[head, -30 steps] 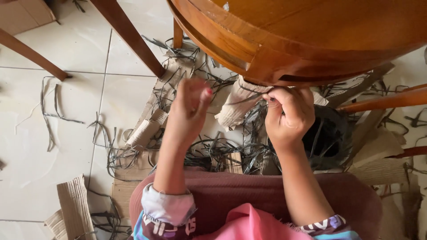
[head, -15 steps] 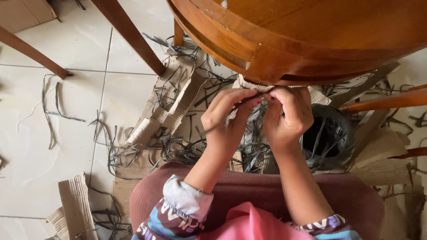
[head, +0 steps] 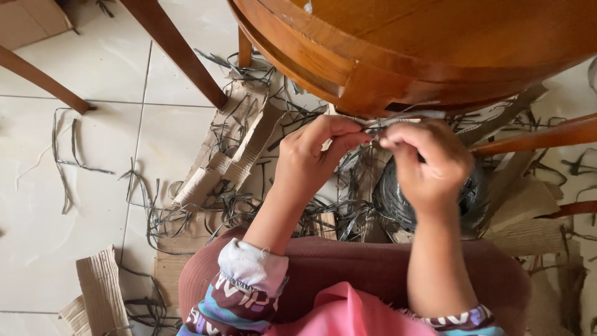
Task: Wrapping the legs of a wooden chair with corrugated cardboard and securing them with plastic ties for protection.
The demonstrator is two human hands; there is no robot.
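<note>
pale glossy floor tiles [head: 81, 205] with thin grout lines fill the left of the frame. a round wooden table [head: 448, 43] of orange-brown tone takes the upper right, its slanted legs [head: 177, 50] crossing the upper left. torn corrugated cardboard pieces [head: 233, 155] and dark thin strips [head: 65, 155] litter the floor around centre and lower left.

Both hands meet just below the round surface's rim [head: 348, 81], left hand [head: 311, 155] beside right hand [head: 429, 162]. Under the right lies a wire coil [head: 388, 199]; cardboard strips [head: 230, 155] lie on the floor, left.
</note>
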